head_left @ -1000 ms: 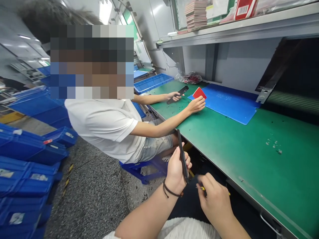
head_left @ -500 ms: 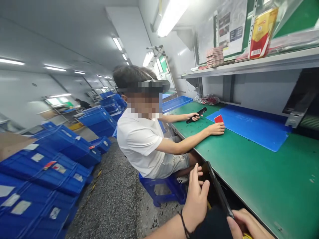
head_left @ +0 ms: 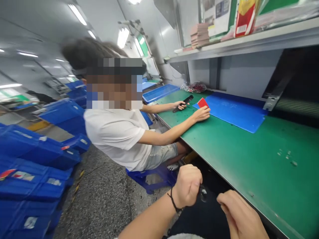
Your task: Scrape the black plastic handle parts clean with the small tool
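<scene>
My left hand (head_left: 188,185), with a black cord at the wrist, is closed in a fist over my lap, near the front edge of the green table (head_left: 224,156). A small shiny, clear thing (head_left: 203,193) shows beside its fingers, but I cannot make out what it is. To the right, my right hand (head_left: 240,212) has its fingers bent and pressed together at the table edge; anything between them is hidden. The two hands are apart.
A seated person in a white shirt (head_left: 117,132) holds a red card (head_left: 203,103) and a dark bar (head_left: 185,101) over the table. A blue sheet (head_left: 234,111) lies there. Blue crates (head_left: 32,179) stand at left; a shelf (head_left: 239,41) hangs above.
The long dark thing that was in my right hand is out of sight. My left hand has gone from open to closed. The view has swung to the right.
</scene>
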{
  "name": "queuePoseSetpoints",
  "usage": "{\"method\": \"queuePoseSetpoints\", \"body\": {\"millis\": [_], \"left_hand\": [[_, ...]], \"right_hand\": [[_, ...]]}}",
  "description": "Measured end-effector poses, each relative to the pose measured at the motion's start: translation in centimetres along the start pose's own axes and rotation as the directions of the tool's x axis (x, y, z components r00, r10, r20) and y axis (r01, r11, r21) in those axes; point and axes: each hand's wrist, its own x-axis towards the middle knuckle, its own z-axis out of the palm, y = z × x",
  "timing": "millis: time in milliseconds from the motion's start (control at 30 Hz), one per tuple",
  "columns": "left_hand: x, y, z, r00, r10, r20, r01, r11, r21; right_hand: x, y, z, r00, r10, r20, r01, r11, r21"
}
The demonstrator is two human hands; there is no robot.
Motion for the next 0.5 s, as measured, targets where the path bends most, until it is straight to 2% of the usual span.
{"method": "queuePoseSetpoints", "body": {"millis": [67, 133, 333, 500], "left_hand": [[0.3, 0.1, -0.6, 0.999, 0.015, 0.037, -0.014, 0.999, -0.040], [0.6, 0.2, -1.0, 0.998, 0.031, 0.062, -0.027, 0.997, -0.071], [1.3, 0.9, -1.7, 0.992, 0.084, 0.098, -0.073, 0.991, -0.110], [1.7, 1.3, -2.0, 0.973, 0.153, 0.171, -0.140, 0.986, -0.084]], "right_hand": [[0.6, -0.3, -1.1, 0.993, -0.116, 0.001, 0.114, 0.980, -0.166], [1.4, -0.8, -1.7, 0.989, -0.148, 0.022, 0.149, 0.961, -0.231], [3.4, -2.4, -1.5, 0.992, -0.090, 0.093, 0.094, 0.995, -0.041], [4.2, -2.9, -0.7, 0.984, -0.053, 0.172, 0.059, 0.998, -0.031]]}}
